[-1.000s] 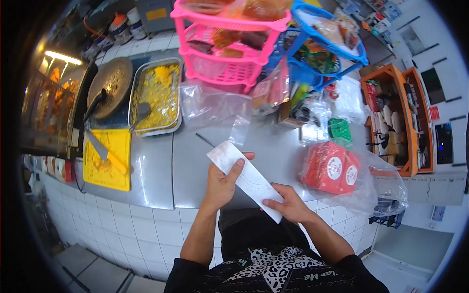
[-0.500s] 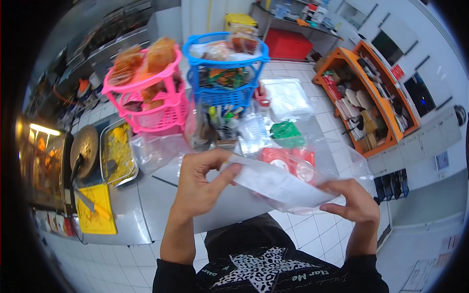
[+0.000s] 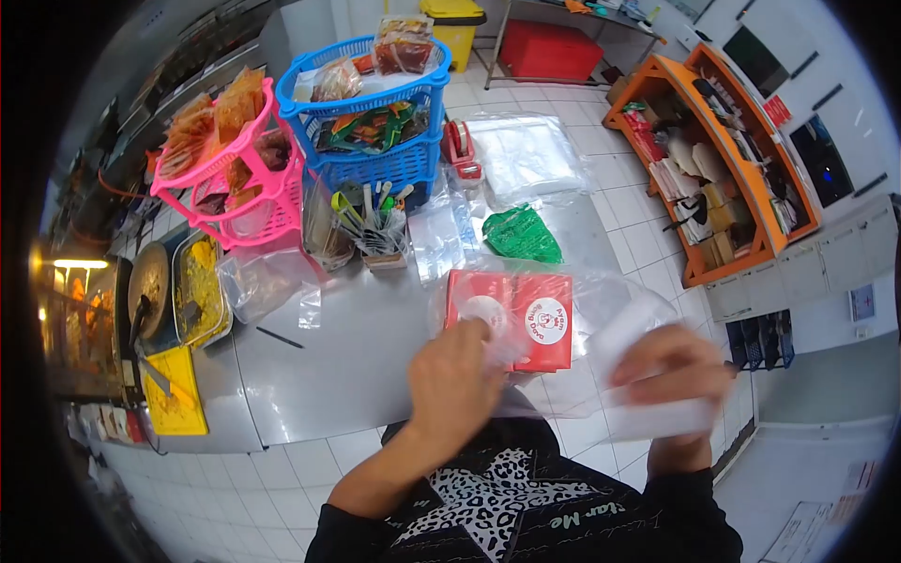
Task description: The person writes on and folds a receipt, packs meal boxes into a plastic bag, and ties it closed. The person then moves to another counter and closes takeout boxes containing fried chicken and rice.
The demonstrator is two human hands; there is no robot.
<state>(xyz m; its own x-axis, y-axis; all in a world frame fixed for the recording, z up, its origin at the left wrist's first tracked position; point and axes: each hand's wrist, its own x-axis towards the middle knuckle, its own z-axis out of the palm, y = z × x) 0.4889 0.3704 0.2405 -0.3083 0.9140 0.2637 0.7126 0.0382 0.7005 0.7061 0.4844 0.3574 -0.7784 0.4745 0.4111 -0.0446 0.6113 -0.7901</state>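
Note:
Two red boxes with round white labels stand side by side in a clear plastic bag at the table's right end. My left hand is closed on the bag's near left part, just in front of the boxes. To the right of the boxes, my right hand is blurred by motion; a white paper slip lies under its curled fingers and palm, and bag film is beside it.
Behind the boxes are a green bundle, clear bags and a red tape dispenser. Blue baskets and pink baskets stand at the back left. A pen lies on the steel table.
My left hand has let go of the paper and taken hold of the bag. The paper has moved right with my right hand. The view has turned toward the boxes.

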